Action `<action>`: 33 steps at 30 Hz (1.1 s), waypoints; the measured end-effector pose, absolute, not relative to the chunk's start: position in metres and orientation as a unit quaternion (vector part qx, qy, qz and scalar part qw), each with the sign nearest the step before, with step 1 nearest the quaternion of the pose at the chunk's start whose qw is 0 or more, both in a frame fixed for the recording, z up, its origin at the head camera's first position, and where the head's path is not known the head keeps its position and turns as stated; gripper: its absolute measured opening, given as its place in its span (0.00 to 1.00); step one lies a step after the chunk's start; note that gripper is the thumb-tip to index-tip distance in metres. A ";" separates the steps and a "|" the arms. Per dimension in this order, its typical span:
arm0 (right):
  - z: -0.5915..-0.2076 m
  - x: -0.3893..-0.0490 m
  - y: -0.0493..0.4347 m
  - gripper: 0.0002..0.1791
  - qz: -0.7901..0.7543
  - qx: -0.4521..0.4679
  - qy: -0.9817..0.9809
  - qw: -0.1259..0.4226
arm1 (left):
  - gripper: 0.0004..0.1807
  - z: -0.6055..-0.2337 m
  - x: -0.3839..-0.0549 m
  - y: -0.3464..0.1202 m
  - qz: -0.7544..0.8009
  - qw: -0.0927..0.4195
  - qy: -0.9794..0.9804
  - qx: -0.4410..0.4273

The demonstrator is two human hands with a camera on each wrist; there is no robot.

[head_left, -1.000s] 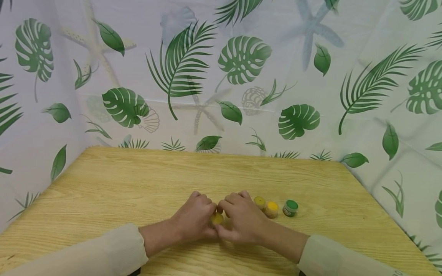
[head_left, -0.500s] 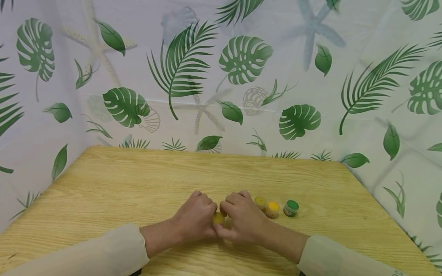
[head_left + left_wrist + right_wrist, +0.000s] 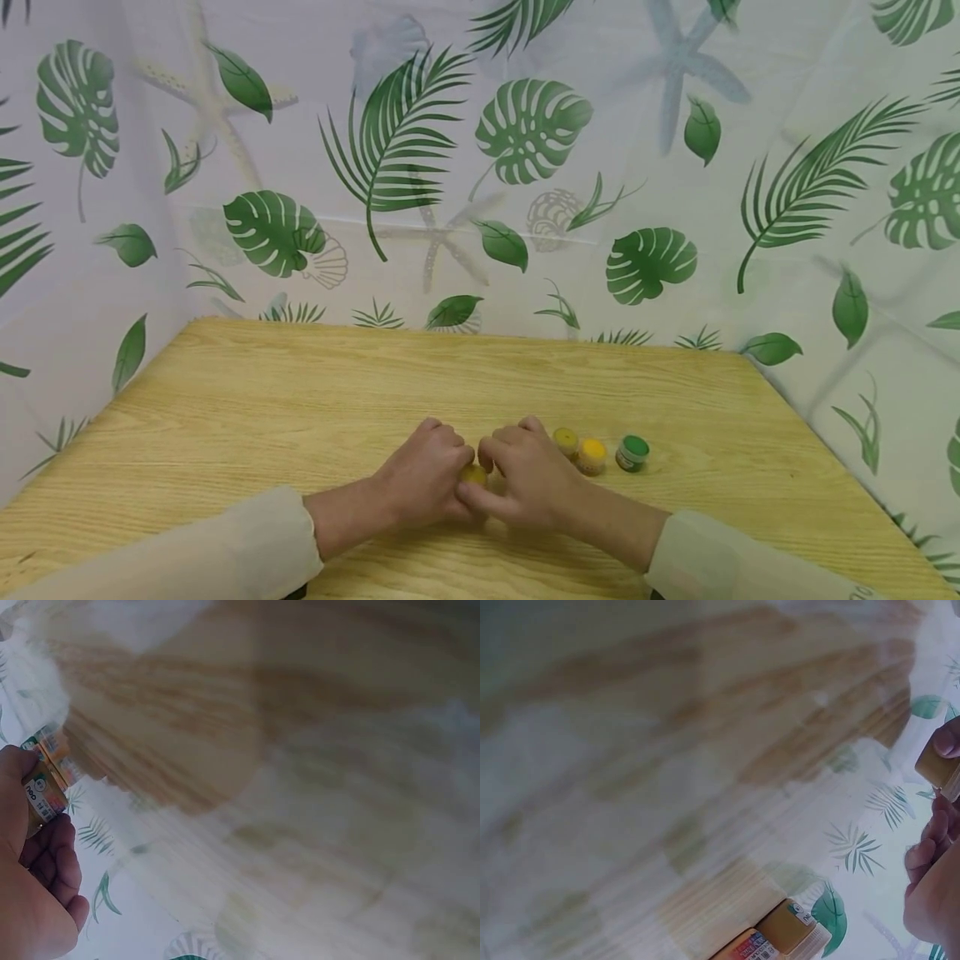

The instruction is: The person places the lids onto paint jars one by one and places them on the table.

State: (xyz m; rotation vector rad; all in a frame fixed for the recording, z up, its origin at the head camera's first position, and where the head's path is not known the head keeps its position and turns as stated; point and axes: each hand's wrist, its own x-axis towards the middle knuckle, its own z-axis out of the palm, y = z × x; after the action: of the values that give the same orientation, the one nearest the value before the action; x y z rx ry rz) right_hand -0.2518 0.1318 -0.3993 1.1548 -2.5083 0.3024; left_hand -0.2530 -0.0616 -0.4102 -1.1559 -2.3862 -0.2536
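Note:
A small ochre-yellow paint jar [image 3: 474, 475] sits between both hands close over the table, mostly covered by fingers. My left hand [image 3: 423, 475] grips it from the left; the left wrist view shows the jar's printed label [image 3: 46, 799] between thumb and curled fingers. From the other side my right hand [image 3: 532, 477] pinches the same jar, thumb across its near side and index finger bent over the far side. Part of its ochre body [image 3: 934, 766] shows at the edge of the right wrist view.
Just right of the right hand stand an olive-yellow jar [image 3: 566, 441] and a bright yellow jar [image 3: 592, 455], side by side. A green jar [image 3: 633, 452] is slightly farther right. The wood-grain table [image 3: 315, 383] meets a leaf-print cloth [image 3: 420, 275] at the back.
My right thumb has slid left across the near side of the held jar, covering more of it. Both hands otherwise keep nearly the same place, and the other jars stay put.

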 end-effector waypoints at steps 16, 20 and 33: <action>-0.400 -0.251 0.133 0.12 0.100 0.424 -0.877 0.200 | 0.22 -0.409 -0.254 -0.063 -0.093 0.241 -0.875 -0.409; -0.400 -0.251 0.133 0.13 0.095 0.419 -0.880 0.202 | 0.22 -0.410 -0.254 -0.063 -0.091 0.241 -0.875 -0.409; -0.400 -0.250 0.132 0.15 0.082 0.409 -0.888 0.195 | 0.19 -0.411 -0.253 -0.062 -0.101 0.232 -0.871 -0.420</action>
State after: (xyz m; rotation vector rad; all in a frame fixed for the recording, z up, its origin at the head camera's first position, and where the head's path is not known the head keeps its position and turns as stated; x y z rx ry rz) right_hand -0.2503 0.1321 -0.3995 1.1457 -2.4880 0.2304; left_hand -0.2528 -0.0616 -0.4106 -1.1555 -2.3944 -0.2766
